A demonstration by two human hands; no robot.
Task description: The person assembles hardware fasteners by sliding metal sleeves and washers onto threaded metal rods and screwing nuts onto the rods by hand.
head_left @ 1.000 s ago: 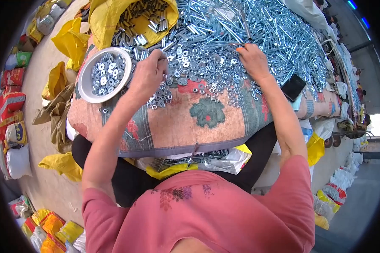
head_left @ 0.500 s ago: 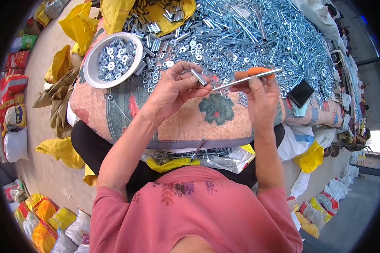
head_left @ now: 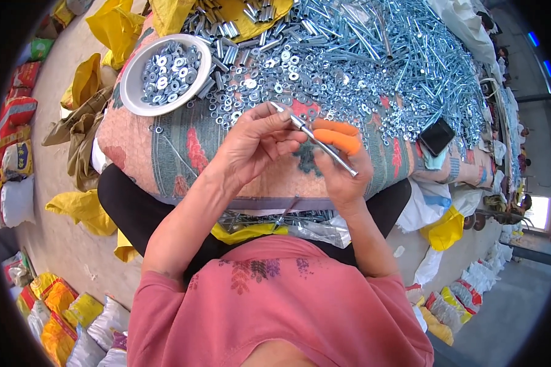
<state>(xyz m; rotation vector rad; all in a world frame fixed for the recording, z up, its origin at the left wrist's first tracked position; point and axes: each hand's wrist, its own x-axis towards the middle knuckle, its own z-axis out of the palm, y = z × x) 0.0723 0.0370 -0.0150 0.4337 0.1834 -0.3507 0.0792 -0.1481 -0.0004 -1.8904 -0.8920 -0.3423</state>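
The left hand [head_left: 256, 139] is pinching a metal rod [head_left: 335, 158], the right hand [head_left: 344, 178] is gripping it, fingers curled closed; slackening could be spilling it onto washers [head_left: 250, 84].

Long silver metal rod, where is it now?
In the head view, the long silver metal rod slants just right of centre, between the left hand and the right hand, which wears orange finger covers.
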